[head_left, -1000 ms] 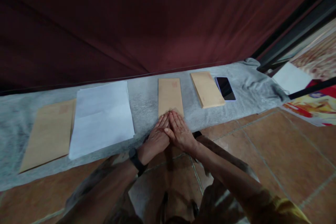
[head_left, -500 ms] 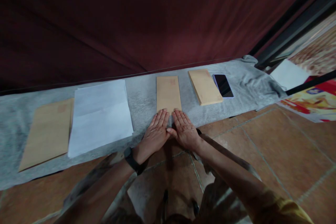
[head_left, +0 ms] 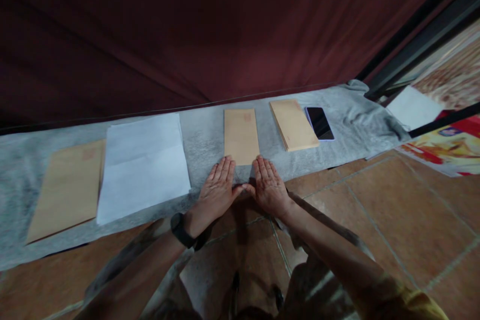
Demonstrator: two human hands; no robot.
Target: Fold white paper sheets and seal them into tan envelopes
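Note:
A tan paper envelope [head_left: 240, 132] lies flat in front of me, with faint red print near its upper right corner. At its lower left corner my left hand [head_left: 218, 185] rests palm down, fingers stretched out and fingertips touching the envelope's edge. My right hand [head_left: 270, 187] lies flat at the lower right corner in the same way. Both thumbs point inward and nearly meet below the envelope. Neither hand grips anything. To the right is a small stack of similar envelopes [head_left: 294, 125].
A grey cloth [head_left: 204, 135] covers the long narrow surface. White paper sheets [head_left: 144, 167] and larger tan envelopes [head_left: 69, 190] lie left. A phone [head_left: 320, 123] sits right of the small stack. Behind hangs a dark red curtain [head_left: 225, 35]; tiled floor [head_left: 405, 210] shows below.
My hands have slid apart along the envelope's near edge, the left one leftward and the right one rightward. The envelope's lower edge between them is now uncovered.

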